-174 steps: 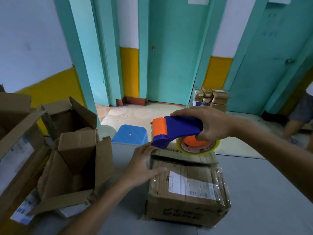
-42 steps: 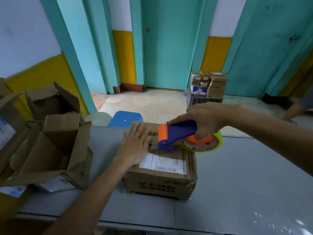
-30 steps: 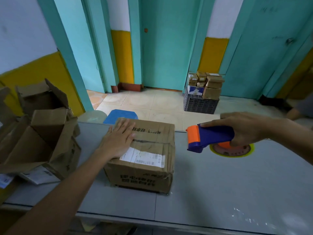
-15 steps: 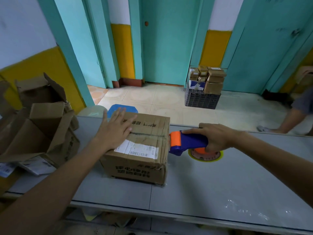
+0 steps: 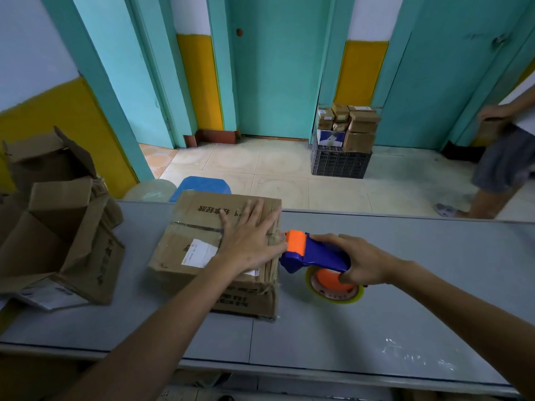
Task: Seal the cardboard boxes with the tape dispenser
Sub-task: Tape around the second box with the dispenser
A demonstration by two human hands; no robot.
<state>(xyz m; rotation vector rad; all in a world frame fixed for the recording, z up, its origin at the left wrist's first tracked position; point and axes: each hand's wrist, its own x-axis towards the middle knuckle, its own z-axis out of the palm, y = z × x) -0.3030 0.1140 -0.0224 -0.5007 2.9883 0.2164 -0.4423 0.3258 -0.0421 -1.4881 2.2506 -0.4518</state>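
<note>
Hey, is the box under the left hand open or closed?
Closed. The top flaps of the box lie flat, meeting at a seam, and the left hand rests flat on them.

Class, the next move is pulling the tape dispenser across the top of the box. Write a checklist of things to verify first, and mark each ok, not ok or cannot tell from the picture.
1. The box is steadied: the left hand lies flat on its top. Ok.
2. The tape dispenser is gripped: the right hand curls round it. Ok.
3. Start position: the orange head meets the box's right upper edge. Ok.
4. Tape end stuck to the box's side: the tape is clear and does not show. Cannot tell.
5. Path across the top: the left hand probably lies in the way. Not ok.
</note>
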